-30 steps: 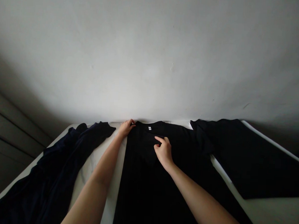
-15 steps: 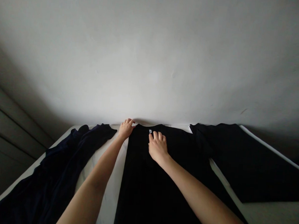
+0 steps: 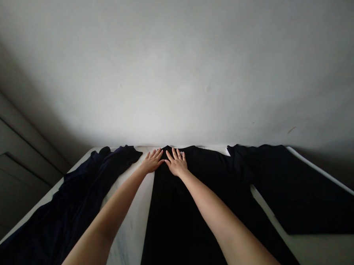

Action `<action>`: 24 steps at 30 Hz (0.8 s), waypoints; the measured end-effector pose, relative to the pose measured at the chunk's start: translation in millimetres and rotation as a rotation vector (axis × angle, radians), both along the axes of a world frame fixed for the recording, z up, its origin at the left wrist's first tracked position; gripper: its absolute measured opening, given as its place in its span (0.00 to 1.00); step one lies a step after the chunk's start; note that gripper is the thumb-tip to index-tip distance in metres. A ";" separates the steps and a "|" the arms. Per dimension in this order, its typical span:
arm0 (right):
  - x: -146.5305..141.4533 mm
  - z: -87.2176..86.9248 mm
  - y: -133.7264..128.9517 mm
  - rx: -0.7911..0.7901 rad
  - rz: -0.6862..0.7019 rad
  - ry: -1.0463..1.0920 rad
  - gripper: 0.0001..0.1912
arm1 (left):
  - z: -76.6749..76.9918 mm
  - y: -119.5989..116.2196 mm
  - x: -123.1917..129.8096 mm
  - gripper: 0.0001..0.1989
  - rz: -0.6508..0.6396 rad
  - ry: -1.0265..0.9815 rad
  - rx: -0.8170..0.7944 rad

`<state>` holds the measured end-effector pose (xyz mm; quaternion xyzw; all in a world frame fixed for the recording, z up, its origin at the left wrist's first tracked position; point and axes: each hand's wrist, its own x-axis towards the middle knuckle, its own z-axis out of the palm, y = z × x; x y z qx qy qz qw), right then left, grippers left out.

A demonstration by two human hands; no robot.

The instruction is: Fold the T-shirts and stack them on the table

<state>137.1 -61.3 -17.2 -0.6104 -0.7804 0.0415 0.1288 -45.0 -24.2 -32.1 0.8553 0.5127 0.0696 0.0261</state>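
Note:
A long black garment (image 3: 187,220) lies spread flat on a pale surface, its far edge close to the wall. My left hand (image 3: 153,161) rests at its far left corner, fingers spread, partly on the cloth and partly on the pale surface. Just to the right, my right hand (image 3: 176,162) lies flat on the same garment with its fingers apart. The two thumbs almost meet. The small white label at the garment's far edge is mostly covered by my right hand.
A crumpled dark navy garment (image 3: 72,206) lies at the left along the edge of the pale surface (image 3: 130,229). More black cloth (image 3: 298,194) spreads to the right, overlapping the middle garment. A grey wall (image 3: 180,69) rises behind. Grey panelling (image 3: 10,187) stands at the left.
My right hand has moved left and a little away from me, close to my left hand, and its fingers have spread. My left hand's fingers have straightened from a curled hold at the corner.

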 end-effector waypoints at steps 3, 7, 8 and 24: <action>0.6 13.0 6.1 0.109 -0.055 0.058 0.24 | 8.6 9.0 -2.6 0.29 0.052 -0.052 -0.041; 1.2 32.4 22.6 0.117 -0.178 0.145 0.10 | 23.5 20.7 -9.2 0.24 0.078 -0.148 0.040; 0.5 36.2 27.7 0.071 -0.179 0.160 0.09 | 27.9 23.8 -10.1 0.21 0.080 -0.156 0.053; -11.0 46.2 54.8 -0.182 -0.138 0.113 0.14 | 36.4 74.4 7.0 0.09 -0.043 -0.070 0.005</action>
